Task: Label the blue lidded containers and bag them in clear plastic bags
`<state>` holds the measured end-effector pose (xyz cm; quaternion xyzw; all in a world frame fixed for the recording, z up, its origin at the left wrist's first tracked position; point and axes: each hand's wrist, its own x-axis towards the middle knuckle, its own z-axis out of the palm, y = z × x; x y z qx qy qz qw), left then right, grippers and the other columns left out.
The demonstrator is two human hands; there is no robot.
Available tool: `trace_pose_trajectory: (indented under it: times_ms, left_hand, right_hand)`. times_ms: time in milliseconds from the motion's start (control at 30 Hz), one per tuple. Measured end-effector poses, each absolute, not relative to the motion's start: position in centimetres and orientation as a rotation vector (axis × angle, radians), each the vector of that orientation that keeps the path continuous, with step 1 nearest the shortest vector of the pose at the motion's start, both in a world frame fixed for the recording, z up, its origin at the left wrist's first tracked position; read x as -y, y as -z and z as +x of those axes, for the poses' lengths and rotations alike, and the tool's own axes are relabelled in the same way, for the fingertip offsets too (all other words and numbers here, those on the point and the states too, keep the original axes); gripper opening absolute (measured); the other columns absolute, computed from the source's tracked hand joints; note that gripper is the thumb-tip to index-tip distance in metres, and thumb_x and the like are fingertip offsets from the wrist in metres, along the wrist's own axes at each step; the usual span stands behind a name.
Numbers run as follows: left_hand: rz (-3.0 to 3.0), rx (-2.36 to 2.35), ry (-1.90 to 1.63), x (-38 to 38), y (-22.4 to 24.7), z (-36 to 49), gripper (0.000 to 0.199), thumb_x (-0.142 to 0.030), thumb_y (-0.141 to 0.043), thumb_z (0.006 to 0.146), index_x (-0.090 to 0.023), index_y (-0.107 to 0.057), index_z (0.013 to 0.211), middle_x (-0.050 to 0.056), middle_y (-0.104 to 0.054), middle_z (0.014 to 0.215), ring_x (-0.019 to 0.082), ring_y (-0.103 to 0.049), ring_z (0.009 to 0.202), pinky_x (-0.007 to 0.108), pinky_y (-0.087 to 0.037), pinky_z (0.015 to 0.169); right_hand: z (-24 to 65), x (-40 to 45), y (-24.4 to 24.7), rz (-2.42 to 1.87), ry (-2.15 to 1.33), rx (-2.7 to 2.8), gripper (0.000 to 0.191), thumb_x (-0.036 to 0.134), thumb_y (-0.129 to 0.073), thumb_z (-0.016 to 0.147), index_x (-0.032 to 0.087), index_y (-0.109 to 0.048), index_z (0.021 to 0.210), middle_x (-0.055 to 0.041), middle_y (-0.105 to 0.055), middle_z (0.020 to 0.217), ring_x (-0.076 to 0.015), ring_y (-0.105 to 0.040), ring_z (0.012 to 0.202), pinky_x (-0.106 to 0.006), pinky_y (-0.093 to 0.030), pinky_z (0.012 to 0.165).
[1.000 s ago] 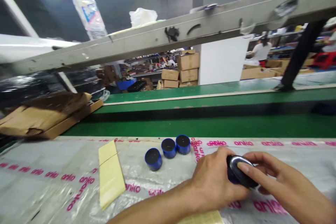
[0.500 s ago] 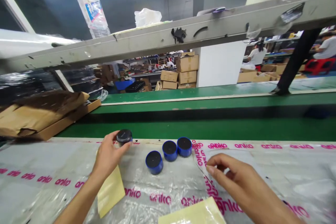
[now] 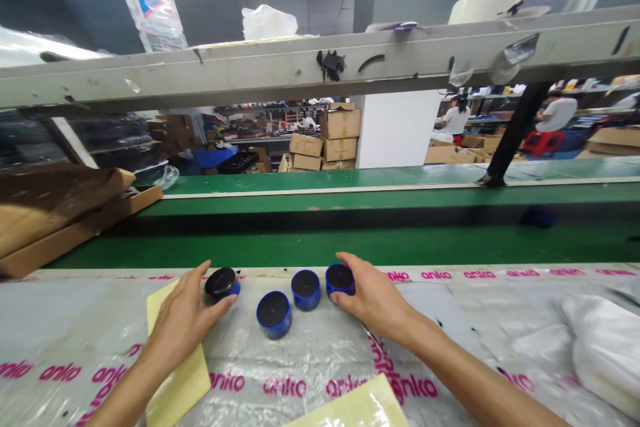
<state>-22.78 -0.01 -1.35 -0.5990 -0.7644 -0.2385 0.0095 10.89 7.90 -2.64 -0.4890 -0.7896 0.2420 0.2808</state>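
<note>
My left hand (image 3: 183, 317) is beside the leftmost blue cylinder (image 3: 233, 289), which has a glossy black top. Its thumb and fingers are spread around the cylinder's near left side. My right hand (image 3: 373, 297) has its thumb at the front and its fingers behind the rightmost blue cylinder (image 3: 340, 278), which has a matt black top. Between the hands stand two similar ones, a nearer blue cylinder (image 3: 274, 315) and a farther blue cylinder (image 3: 305, 290). A thin dark strip (image 3: 373, 335) lies below my right wrist.
Clear plastic sheeting (image 3: 280, 363) printed in pink covers the near table. Yellow sheets (image 3: 193, 380) lie at left and front. Beyond runs a green surface (image 3: 300, 243). A cardboard tray (image 3: 100, 227) is far left, a white bag (image 3: 607, 347) right. A grey beam (image 3: 250, 70) crosses above.
My left hand has lowered the glossy-topped cylinder to the table and its fingers have loosened. My right hand has moved left and forward onto the rightmost cylinder. The view has shifted right.
</note>
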Motion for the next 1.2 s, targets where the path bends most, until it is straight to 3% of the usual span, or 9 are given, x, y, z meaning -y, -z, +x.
trace_pose_trajectory:
  times_ms: [133, 233, 333, 433, 500, 667, 833, 1033, 1200]
  left_hand:
    - [-1.947, 1.930, 0.817, 1.0, 0.1, -19.8, 0.054, -0.051, -0.050, 0.092, -0.020, -0.046, 0.136, 0.013, -0.048, 0.144, 0.033, -0.049, 0.131, 0.049, -0.038, 0.111]
    - [-2.232, 1.721, 0.766, 1.2, -0.4, -15.6, 0.044, -0.047, -0.055, 0.093, -0.029, -0.051, 0.133, 0.006, -0.047, 0.148, 0.030, -0.047, 0.134, 0.046, -0.041, 0.111]
    - [-2.487, 1.583, 0.615, 0.5, -0.4, -11.1, 0.050, -0.039, -0.060, 0.090, -0.033, -0.050, 0.138, 0.003, -0.046, 0.153, 0.030, -0.043, 0.140, 0.047, -0.040, 0.113]
    - [-2.633, 1.488, 0.369, -1.1, -0.5, -7.9, 0.068, -0.016, -0.061, 0.080, -0.034, -0.047, 0.144, 0.003, -0.041, 0.158, 0.031, -0.036, 0.145, 0.053, -0.033, 0.118]
    - [-2.665, 1.496, 0.170, -2.5, -0.7, -6.9, 0.081, -0.003, -0.056, 0.070, -0.033, -0.048, 0.145, 0.005, -0.039, 0.159, 0.033, -0.034, 0.147, 0.058, -0.029, 0.118]
    - [-2.643, 1.541, -0.237, -5.6, -1.5, -7.0, 0.074, 0.006, -0.046, 0.063, -0.023, -0.065, 0.129, 0.016, -0.061, 0.138, 0.037, -0.058, 0.124, 0.053, -0.051, 0.095]
    - [-2.619, 1.505, -0.336, -6.6, -2.4, -6.8, 0.057, 0.002, -0.048, 0.063, -0.018, -0.072, 0.110, 0.016, -0.069, 0.107, 0.036, -0.068, 0.098, 0.046, -0.054, 0.080]
    - [-2.847, 1.640, 0.246, -5.3, -3.9, -4.2, 0.057, -0.018, -0.057, 0.075, -0.034, -0.058, 0.130, 0.003, -0.065, 0.114, 0.027, -0.068, 0.092, 0.037, -0.051, 0.079]
    - [-3.107, 1.919, 0.852, -4.9, -3.2, -2.3, 0.041, -0.030, -0.069, 0.077, -0.030, -0.061, 0.118, 0.002, -0.069, 0.110, 0.025, -0.065, 0.097, 0.034, -0.050, 0.085]
  right_hand:
    - [15.1, -6.4, 1.7, -1.457, -0.561, 2.015, 0.065, 0.031, -0.070, 0.078, 0.018, -0.052, 0.140, -0.0169, -0.061, 0.134, -0.0392, -0.056, 0.122, -0.053, -0.043, 0.099]
    - [18.2, -5.4, 1.3, -1.536, -0.678, 1.872, 0.062, 0.038, -0.070, 0.080, 0.019, -0.052, 0.136, -0.0148, -0.066, 0.124, -0.0356, -0.061, 0.111, -0.050, -0.045, 0.094]
    - [20.0, -4.6, 1.4, -1.453, -1.040, 1.595, 0.055, 0.048, -0.066, 0.084, 0.018, -0.055, 0.129, -0.0112, -0.070, 0.109, -0.0281, -0.065, 0.098, -0.039, -0.052, 0.081]
    - [21.0, -4.2, 1.7, -1.364, -1.341, 1.339, 0.047, 0.055, -0.060, 0.089, 0.017, -0.063, 0.117, -0.0087, -0.068, 0.093, -0.0226, -0.064, 0.081, -0.029, -0.050, 0.059]
    - [21.7, -4.0, 1.7, -1.264, -1.498, 1.214, 0.046, 0.054, -0.062, 0.089, 0.019, -0.065, 0.117, -0.0079, -0.067, 0.094, -0.0209, -0.062, 0.079, -0.025, -0.048, 0.052]
    - [23.8, -3.7, 1.8, -0.911, -1.770, 1.066, 0.046, 0.033, -0.074, 0.079, 0.020, -0.063, 0.122, -0.0084, -0.068, 0.108, -0.0232, -0.064, 0.096, -0.030, -0.058, 0.067]
    - [25.0, -3.6, 2.6, -0.830, -1.797, 0.975, 0.039, 0.034, -0.073, 0.078, 0.017, -0.067, 0.113, -0.0099, -0.069, 0.106, -0.0241, -0.065, 0.099, -0.031, -0.056, 0.073]
    - [25.4, -3.4, 2.9, -0.918, -1.647, 1.034, 0.043, 0.032, -0.076, 0.075, 0.018, -0.067, 0.114, -0.0056, -0.067, 0.104, -0.0180, -0.061, 0.091, -0.022, -0.048, 0.068]
    - [25.1, -3.0, 2.6, -0.877, -1.660, 0.984, 0.049, 0.035, -0.071, 0.077, 0.022, -0.063, 0.123, -0.0075, -0.065, 0.112, -0.0214, -0.061, 0.093, -0.027, -0.052, 0.066]
